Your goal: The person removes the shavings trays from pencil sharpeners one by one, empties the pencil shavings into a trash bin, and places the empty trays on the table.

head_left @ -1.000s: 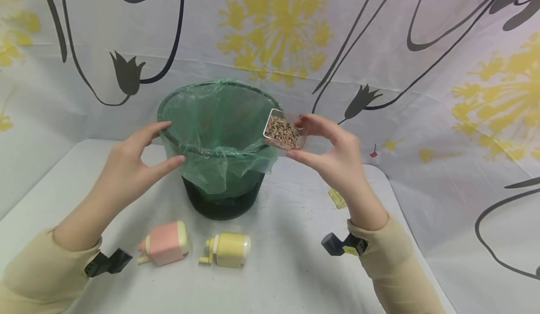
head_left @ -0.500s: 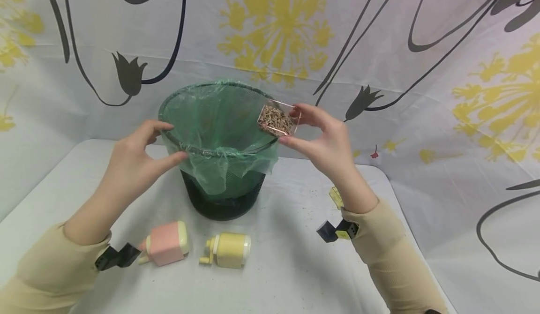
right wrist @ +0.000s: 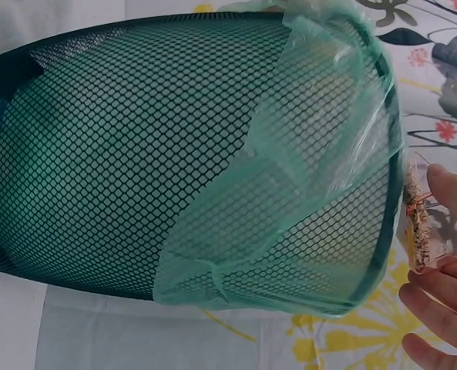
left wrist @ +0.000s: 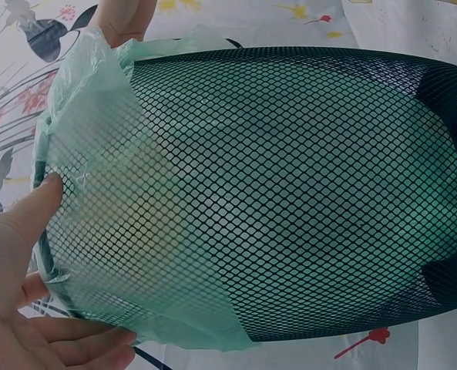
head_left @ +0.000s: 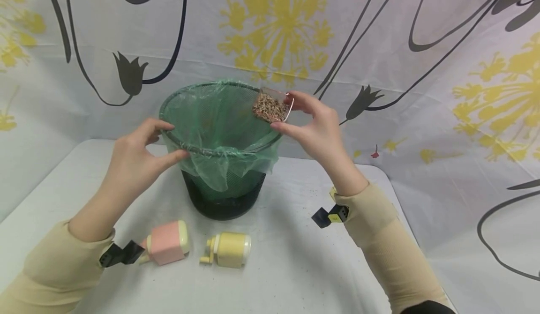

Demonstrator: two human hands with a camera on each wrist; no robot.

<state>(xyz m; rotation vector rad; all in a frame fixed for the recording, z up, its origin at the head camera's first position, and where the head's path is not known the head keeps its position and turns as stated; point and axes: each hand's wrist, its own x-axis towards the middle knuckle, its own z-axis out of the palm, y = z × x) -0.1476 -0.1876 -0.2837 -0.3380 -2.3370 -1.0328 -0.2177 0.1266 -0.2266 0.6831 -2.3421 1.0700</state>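
Note:
A black mesh bin (head_left: 223,206) is lined with a translucent green bag (head_left: 217,171) folded over its rim. My left hand (head_left: 132,164) grips the bin's left rim; in the left wrist view its thumb (left wrist: 39,204) presses the bag and mesh. Over the right side of the rim, my right hand (head_left: 318,129) pinches a small clear container (head_left: 284,96) between thumb and fingers. Brownish shavings (head_left: 267,108) lie in the container, which is tilted toward the bin's opening. In the right wrist view the container (right wrist: 436,250) is beside the rim.
In front of the bin, a pink crank sharpener (head_left: 166,243) and a yellow one (head_left: 229,250) lie on the white table (head_left: 270,281). A yellow piece (head_left: 333,193) is partly hidden by the right forearm. Small crumbs dot the table; a patterned cloth hangs behind.
My right hand has moved left and up with the container, turning it over the bin's rim. My left hand has shifted slightly right and its thumb has come up to the rim.

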